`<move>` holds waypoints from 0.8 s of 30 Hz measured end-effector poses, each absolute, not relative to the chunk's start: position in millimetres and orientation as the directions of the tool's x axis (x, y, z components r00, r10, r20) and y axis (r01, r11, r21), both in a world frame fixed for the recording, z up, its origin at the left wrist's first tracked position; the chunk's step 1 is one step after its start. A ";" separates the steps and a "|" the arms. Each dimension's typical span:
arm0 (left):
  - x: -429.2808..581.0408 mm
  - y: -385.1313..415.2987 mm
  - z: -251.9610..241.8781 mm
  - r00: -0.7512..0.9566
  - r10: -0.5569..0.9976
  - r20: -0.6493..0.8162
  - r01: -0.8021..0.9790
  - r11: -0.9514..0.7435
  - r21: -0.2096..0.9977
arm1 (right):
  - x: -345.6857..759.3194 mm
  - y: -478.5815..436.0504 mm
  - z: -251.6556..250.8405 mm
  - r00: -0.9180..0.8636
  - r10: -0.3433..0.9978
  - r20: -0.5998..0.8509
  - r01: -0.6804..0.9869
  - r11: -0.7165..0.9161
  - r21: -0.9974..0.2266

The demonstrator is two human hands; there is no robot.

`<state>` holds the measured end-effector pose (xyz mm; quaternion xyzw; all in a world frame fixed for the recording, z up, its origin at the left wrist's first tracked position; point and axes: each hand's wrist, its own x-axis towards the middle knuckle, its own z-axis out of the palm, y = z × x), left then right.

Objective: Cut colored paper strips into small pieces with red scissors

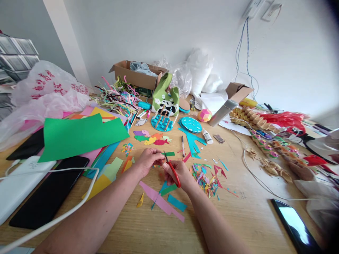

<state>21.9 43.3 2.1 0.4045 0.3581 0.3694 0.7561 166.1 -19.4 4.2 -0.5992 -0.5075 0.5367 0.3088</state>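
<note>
Over the middle of the wooden table, my right hand [178, 173] is closed round the red handles of a pair of scissors [173, 171], whose blades point away from me. My left hand [147, 162] is pinched close to the blade tips. A narrow green paper strip [170, 153] shows at its fingertips, beside the blades; the grip itself is partly hidden. Below the hands lie a pink paper strip [159, 201], a blue piece [177, 203] and another green piece. Several coloured paper fish [154, 138] lie beyond my hands.
Paper scraps [206, 180] are heaped to the right, near a marker [183, 145] and a glue bottle [207, 136]. Green sheets [82, 135], a black phone [50, 192] and a white cable fill the left. At far right, another person's hand [299, 169] shows near another phone [293, 225].
</note>
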 end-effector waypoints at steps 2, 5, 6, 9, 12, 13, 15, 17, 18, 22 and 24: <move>21.7 43.1 3.3 0.470 0.850 -0.240 -0.258 0.392 0.883 | 166.0 -19.4 4.2 -0.091 0.940 -0.330 0.274 -0.295 -0.915; 21.3 43.3 3.5 0.468 0.849 -0.244 -0.251 0.393 0.885 | 165.1 -19.0 5.3 -0.087 0.936 -0.340 0.273 -0.305 -0.912; 21.2 43.4 3.1 0.467 0.849 -0.247 -0.253 0.396 0.883 | 164.8 -18.9 5.9 -0.085 0.936 -0.343 0.276 -0.308 -0.910; 21.2 43.8 1.1 0.459 0.849 -0.262 -0.268 0.413 0.870 | 164.3 -18.7 7.1 -0.080 0.936 -0.344 0.288 -0.309 -0.907; 21.6 44.2 -0.1 0.443 0.853 -0.275 -0.275 0.421 0.864 | 164.4 -18.8 7.1 -0.077 0.936 -0.343 0.287 -0.308 -0.907; 21.7 44.2 -0.1 0.439 0.855 -0.277 -0.274 0.420 0.865 | 164.5 -18.8 6.9 -0.077 0.936 -0.345 0.284 -0.311 -0.907; 21.9 44.1 0.6 0.435 0.858 -0.272 -0.271 0.413 0.869 | 164.7 -18.9 6.4 -0.077 0.935 -0.346 0.276 -0.313 -0.909; 22.0 43.9 1.5 0.438 0.858 -0.266 -0.261 0.405 0.876 | 165.0 -18.9 6.1 -0.080 0.936 -0.343 0.272 -0.311 -0.911; 21.9 43.8 1.8 0.440 0.858 -0.265 -0.252 0.401 0.881 | 165.0 -18.9 6.0 -0.082 0.936 -0.341 0.273 -0.308 -0.911; 21.3 44.4 1.2 0.447 0.853 -0.270 -0.213 0.395 0.894 | 165.3 -19.1 6.1 -0.089 0.936 -0.339 0.284 -0.303 -0.910; 20.8 45.3 0.2 0.454 0.848 -0.273 -0.203 0.397 0.895 | 165.4 -19.2 6.1 -0.090 0.934 -0.345 0.290 -0.306 -0.907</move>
